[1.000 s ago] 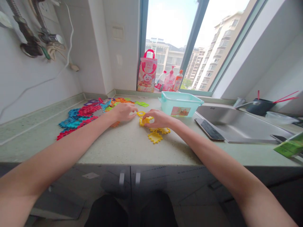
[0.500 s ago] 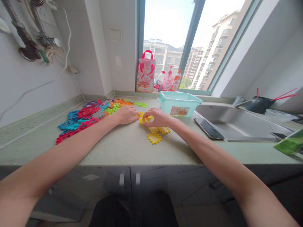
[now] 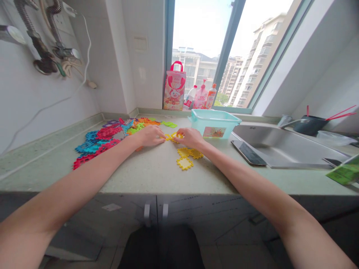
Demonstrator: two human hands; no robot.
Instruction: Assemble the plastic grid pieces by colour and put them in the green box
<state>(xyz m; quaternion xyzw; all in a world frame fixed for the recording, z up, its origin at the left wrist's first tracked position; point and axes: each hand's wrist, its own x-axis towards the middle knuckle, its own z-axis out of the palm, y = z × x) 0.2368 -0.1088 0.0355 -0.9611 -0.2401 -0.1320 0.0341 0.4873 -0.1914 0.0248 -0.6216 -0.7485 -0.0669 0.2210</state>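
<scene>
Two yellow interlocking tiles meet between my hands on the counter. My left hand (image 3: 151, 135) has its fingertips pressed together on the edge of the left one (image 3: 168, 137), which is mostly hidden. With thumb and fingers, my right hand (image 3: 192, 137) pinches the right-hand yellow tile (image 3: 175, 138), partly covering it. Nearer to me lie loose yellow tiles (image 3: 184, 163), square with notched edges. Behind and left of my left hand spreads a pile of red tiles (image 3: 108, 132), blue tiles (image 3: 91, 137), orange and green ones.
A light-teal plastic tub (image 3: 196, 123) stands behind my right hand. Right of it are a phone (image 3: 248, 152) and a steel sink (image 3: 286, 145). A pink bag (image 3: 174, 91) and several bottles (image 3: 200, 98) line the window. A dark pot (image 3: 307, 125) holds red sticks.
The tile in my right hand has come down from a tilt to lie flatter beside the left one. My right hand has turned slightly with it. The view has shifted a little.
</scene>
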